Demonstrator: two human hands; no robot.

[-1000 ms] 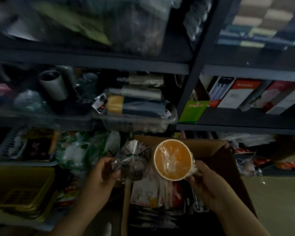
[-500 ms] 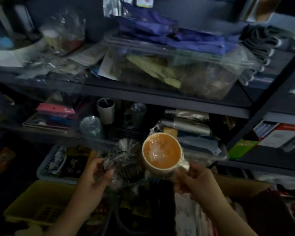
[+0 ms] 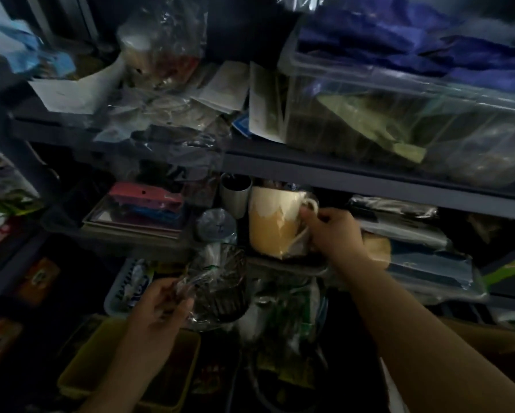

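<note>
two wrapped mugs at the shelves

from the head view, the right hand (image 3: pixel 333 231) curls its fingers round the handle of a cream-and-tan mug (image 3: pixel 272 225). the mug stands upright in the bay under a dark shelf board (image 3: pixel 369 180), just right of a grey cup (image 3: pixel 235 195). lower and nearer, the left hand (image 3: pixel 158 308) grips a dark mug in clear wrap (image 3: pixel 220 287), held up in front of a blue basket (image 3: pixel 122 290). a clear bin (image 3: pixel 399 93) sits on that board.

One wide-angle view from my head, facing forward and a little down into dark cluttered shelves (image 3: pixel 339 177), close range, my right hand (image 3: pixel 336 234) with the mug (image 3: pixel 268 222) at centre, my left hand (image 3: pixel 155 317) with the wrapped cup (image 3: pixel 220 287) lower in frame
</note>
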